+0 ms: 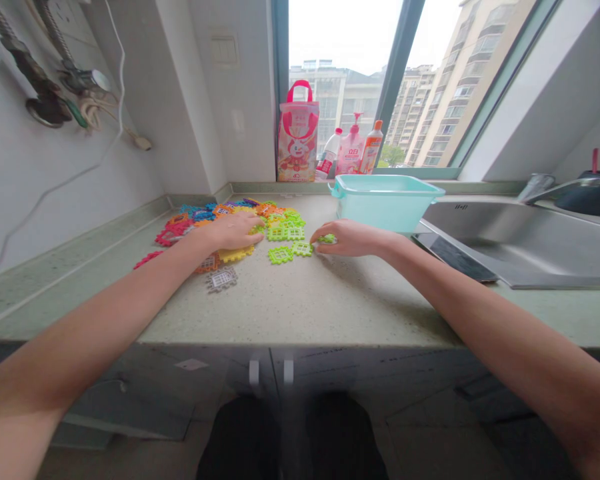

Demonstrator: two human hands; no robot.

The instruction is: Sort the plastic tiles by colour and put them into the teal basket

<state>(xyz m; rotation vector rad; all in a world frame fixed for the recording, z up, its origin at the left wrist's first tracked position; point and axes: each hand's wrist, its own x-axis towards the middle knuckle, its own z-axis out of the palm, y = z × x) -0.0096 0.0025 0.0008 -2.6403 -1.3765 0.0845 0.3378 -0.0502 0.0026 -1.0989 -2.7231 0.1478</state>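
A heap of colourful interlocking plastic building pieces (173, 232) lies on the counter, in red, blue, orange, yellow and green. My left hand (235, 230) rests over the heap, its thumb and fingers curled about a yellowish-green piece (256, 229) that is partly hidden. My right hand (347, 238) is closed on a light green building piece (327, 238), just above or on the counter. Between the hands lie several green window-shaped pieces (281, 255), some joining the heap's right side. One grey piece (221, 279) lies apart in front.
A light-blue plastic tub (387, 200) stands behind my right hand. To the right are a dark flat slab (453, 257) and a steel sink (540, 250) with a tap (560, 189). A pink bag (299, 143) and several bottles (351, 152) stand by the window.
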